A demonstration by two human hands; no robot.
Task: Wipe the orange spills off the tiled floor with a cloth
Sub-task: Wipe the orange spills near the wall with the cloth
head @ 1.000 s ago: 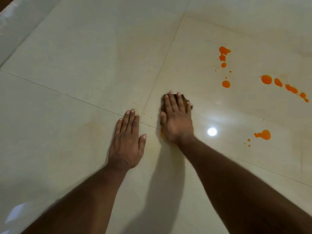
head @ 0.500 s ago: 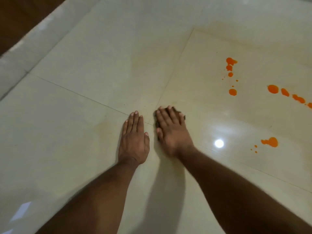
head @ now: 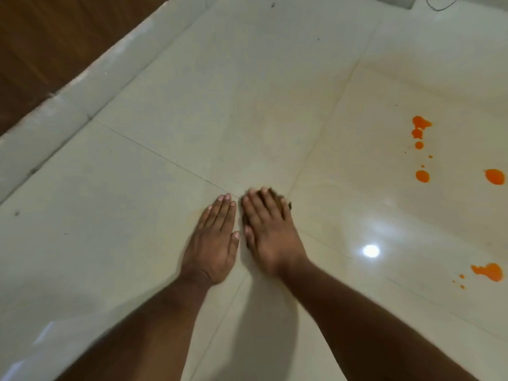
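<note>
Right hand (head: 270, 235) lies flat with straight fingers, pressing a dark cloth (head: 288, 206) onto the floor (head: 154, 243); only cloth edges show, so its long axis cannot be told. Left hand (head: 213, 243) rests flat just beside it. Orange spills (head: 422, 176) lie well right.

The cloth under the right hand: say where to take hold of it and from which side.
Only a dark edge of the cloth shows past the fingertips of the right hand, which presses it flat. Pinch that far edge from above, probably lifting the palm first. The left hand lies flat beside it.
</note>
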